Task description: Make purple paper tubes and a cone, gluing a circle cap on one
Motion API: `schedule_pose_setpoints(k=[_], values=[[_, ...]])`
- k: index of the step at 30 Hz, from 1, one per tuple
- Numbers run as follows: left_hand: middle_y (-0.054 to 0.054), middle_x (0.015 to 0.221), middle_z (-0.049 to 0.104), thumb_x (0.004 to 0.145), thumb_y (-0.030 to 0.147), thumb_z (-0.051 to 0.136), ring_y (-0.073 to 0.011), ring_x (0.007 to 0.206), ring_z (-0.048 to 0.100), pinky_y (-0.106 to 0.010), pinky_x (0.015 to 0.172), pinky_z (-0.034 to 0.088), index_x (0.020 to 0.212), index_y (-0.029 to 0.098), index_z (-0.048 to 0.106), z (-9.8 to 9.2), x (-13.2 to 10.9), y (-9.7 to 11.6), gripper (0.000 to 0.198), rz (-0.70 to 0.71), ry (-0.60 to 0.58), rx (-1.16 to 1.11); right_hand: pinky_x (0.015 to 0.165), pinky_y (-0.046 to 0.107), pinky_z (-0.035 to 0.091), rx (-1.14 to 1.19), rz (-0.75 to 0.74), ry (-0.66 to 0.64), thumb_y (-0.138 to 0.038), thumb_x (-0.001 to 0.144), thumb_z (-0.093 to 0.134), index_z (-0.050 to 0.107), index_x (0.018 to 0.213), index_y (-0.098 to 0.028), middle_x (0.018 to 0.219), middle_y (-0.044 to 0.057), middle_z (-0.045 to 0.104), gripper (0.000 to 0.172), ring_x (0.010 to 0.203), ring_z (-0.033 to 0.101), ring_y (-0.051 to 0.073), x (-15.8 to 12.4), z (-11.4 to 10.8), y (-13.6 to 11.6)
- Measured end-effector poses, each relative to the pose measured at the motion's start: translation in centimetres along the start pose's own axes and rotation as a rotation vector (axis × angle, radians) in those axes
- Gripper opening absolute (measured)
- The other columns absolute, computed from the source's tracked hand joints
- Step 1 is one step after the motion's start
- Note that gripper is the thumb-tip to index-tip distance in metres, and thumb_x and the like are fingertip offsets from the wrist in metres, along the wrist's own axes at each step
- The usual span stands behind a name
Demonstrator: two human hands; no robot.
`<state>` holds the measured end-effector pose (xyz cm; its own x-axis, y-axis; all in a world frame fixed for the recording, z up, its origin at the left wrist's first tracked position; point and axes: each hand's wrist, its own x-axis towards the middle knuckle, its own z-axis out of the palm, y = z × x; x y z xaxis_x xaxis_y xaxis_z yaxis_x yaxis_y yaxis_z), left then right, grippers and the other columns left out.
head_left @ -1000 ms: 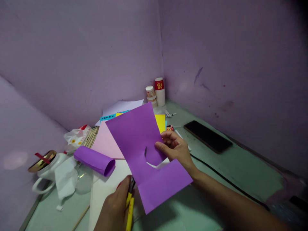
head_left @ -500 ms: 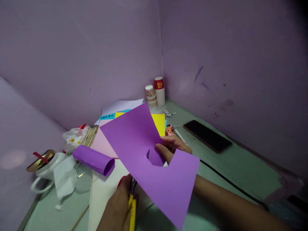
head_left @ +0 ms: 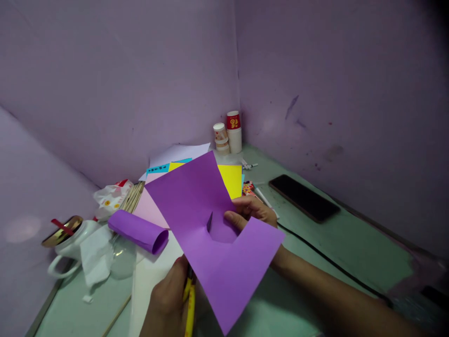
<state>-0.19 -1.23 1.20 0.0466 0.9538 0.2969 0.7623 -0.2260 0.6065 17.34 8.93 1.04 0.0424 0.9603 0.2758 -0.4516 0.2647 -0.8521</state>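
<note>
A sheet of purple paper (head_left: 217,267) with a curved cut running in from its right side is held up in front of me. My right hand (head_left: 254,211) pinches it near that cut, thumb on the near face and fingers behind. Low on the left, my left hand (head_left: 169,292) is closed around yellow-handled scissors (head_left: 190,306). Their blades pass behind the sheet, and one dark blade tip pokes through at the inner end of the cut. The paper hides the rest of the blades and part of the left fingers.
A rolled purple paper tube (head_left: 138,230) lies left of the sheet, near a white cup (head_left: 72,245) and wooden sticks (head_left: 133,199). Behind are coloured papers (head_left: 229,180) and stacked paper cups (head_left: 234,133). A phone (head_left: 304,197) and black cable (head_left: 329,256) lie right.
The purple sheet has turned, its bottom corner swinging left. The blade tip in the cut has shifted slightly left and shows more. Both hands keep their holds.
</note>
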Motion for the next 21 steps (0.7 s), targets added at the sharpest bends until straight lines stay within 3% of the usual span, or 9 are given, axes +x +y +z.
schedule_pose_setpoints(k=[9, 14, 19, 21], values=[[-0.003, 0.081, 0.068, 0.085, 0.031, 0.048, -0.0148, 0.067, 0.064, -0.021, 0.058, 0.051, 0.113, 0.021, 0.057, -0.7, -0.1, -0.9, 0.031, -0.039, -0.076, 0.053, 0.062, 0.028, 0.05, -0.112, 0.065, -0.005, -0.025, 0.066, 0.074, 0.075, 0.083, -0.026, 0.076, 0.0, 0.073, 0.017, 0.065, 0.063, 0.014, 1.2, -0.6, -0.8], [-0.006, 0.101, 0.064, 0.09, 0.032, 0.048, -0.0153, 0.083, 0.063, -0.03, 0.073, 0.053, 0.117, 0.02, 0.053, -0.5, 0.0, -0.9, 0.03, -0.016, -0.116, 0.091, 0.068, 0.03, 0.054, -0.137, -0.008, -0.049, -0.021, 0.071, 0.071, 0.075, 0.086, -0.031, 0.084, -0.002, 0.075, 0.019, 0.072, 0.068, 0.015, 1.1, -0.9, -0.9], [-0.008, 0.118, 0.057, 0.089, 0.035, 0.053, -0.0189, 0.098, 0.059, -0.04, 0.083, 0.051, 0.115, 0.019, 0.055, -1.0, 0.2, -1.2, 0.031, -0.026, -0.129, 0.145, 0.076, 0.03, 0.056, -0.137, -0.181, -0.268, -0.018, 0.074, 0.071, 0.074, 0.094, -0.035, 0.09, -0.003, 0.076, 0.026, 0.079, 0.071, 0.016, 0.7, -1.2, 0.4], [-0.008, 0.119, 0.056, 0.088, 0.035, 0.053, -0.0195, 0.1, 0.058, -0.041, 0.084, 0.051, 0.116, 0.019, 0.054, -1.2, 0.3, -1.5, 0.032, -0.034, -0.133, 0.165, 0.076, 0.028, 0.057, -0.119, -0.181, -0.301, -0.018, 0.075, 0.071, 0.073, 0.097, -0.035, 0.091, -0.003, 0.076, 0.028, 0.079, 0.071, 0.015, 0.7, -1.3, 0.8]])
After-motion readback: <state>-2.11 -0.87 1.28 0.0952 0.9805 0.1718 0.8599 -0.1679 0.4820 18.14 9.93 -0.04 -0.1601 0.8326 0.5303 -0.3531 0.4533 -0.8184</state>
